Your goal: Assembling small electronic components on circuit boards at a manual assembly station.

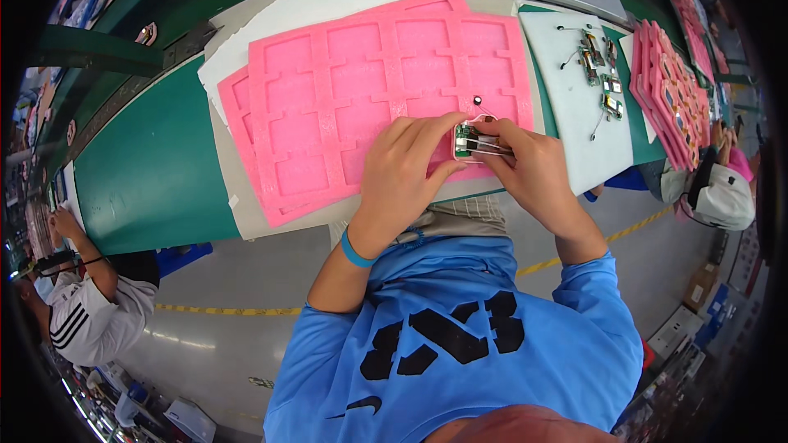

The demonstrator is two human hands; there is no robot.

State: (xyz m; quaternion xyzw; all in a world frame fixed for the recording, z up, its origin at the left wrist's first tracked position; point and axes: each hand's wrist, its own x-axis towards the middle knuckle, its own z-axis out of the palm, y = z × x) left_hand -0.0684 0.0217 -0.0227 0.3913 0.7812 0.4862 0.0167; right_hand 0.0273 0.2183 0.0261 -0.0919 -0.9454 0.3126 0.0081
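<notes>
My left hand (404, 160) is closed on the left side of a small white housing with a green circuit board (462, 146) in it. My right hand (532, 162) is closed at the other side, its fingers around what look like thin metal tweezers (494, 146) reaching over the board. A small round black part (478, 101) on a thin wire sticks out beyond the housing. All this is held over the near right part of a pink foam tray (394, 98) with square recesses. My fingers hide much of the housing.
Several small circuit assemblies with wires (591, 61) lie on a white foam sheet (558, 107) to the right. Farther right stand stacked pink trays (669, 98) with parts. A green mat (156, 172) covers the left bench. Co-workers sit at left (103, 312) and right (726, 193).
</notes>
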